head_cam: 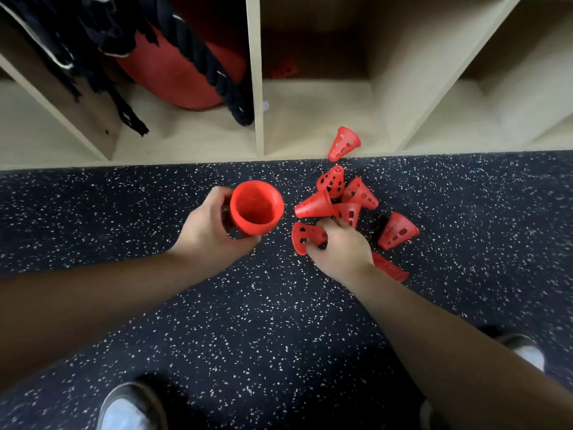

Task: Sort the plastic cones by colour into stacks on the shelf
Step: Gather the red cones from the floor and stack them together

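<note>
Several loose cones lie on the floor at right; my left hand grips an upturned cone, my right hand pinches a fallen cone.

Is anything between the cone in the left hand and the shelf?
Nothing visible. Only speckled dark floor lies between the red plastic cone in the left hand and the pale wooden shelf; one loose perforated red cone lies at its front edge, farther right.

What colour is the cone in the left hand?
The cone is red, best seen in head view.
</note>
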The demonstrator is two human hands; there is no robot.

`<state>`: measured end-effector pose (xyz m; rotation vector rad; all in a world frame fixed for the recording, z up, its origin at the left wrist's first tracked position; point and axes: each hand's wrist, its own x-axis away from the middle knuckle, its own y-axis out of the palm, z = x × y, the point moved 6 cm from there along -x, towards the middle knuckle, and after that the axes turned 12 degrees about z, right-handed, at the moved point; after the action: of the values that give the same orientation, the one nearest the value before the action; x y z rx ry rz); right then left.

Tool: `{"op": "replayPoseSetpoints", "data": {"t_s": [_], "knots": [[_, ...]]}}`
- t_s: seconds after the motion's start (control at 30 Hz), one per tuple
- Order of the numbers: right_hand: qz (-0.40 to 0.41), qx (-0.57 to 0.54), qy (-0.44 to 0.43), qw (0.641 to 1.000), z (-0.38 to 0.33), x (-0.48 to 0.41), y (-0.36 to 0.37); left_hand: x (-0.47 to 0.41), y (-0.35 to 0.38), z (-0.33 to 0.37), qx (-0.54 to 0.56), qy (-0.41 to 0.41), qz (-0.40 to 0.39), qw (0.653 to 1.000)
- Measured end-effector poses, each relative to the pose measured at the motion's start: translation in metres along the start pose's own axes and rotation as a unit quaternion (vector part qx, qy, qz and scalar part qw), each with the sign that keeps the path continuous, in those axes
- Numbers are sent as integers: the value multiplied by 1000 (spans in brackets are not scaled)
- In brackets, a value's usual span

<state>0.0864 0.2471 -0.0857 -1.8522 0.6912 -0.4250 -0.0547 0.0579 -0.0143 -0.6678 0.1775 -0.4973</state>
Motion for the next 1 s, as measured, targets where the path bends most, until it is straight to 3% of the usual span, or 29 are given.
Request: {"op": "replayPoseSetpoints", "data": {"t_s": [0.13, 0.37, 0.53, 0.7, 0.83, 1.0], "knots": [[6, 17, -18, 1000, -6, 3, 8, -6, -8, 10, -32, 12, -13, 999], [40, -8, 33, 999, 7, 9, 8, 3, -11, 13, -64, 19, -42, 997], [7, -10, 55, 998, 11, 11, 15, 8, 6, 9, -58, 20, -50, 997], [90, -47, 105, 989, 20, 16, 0, 7, 23, 2, -47, 16, -19, 999], [215, -194, 141, 947, 20, 13, -52, 10, 36, -6, -6, -27, 16, 999], [194, -383, 198, 881, 10, 9, -106, 19, 58, -5, 42, -42, 12, 998]]}}
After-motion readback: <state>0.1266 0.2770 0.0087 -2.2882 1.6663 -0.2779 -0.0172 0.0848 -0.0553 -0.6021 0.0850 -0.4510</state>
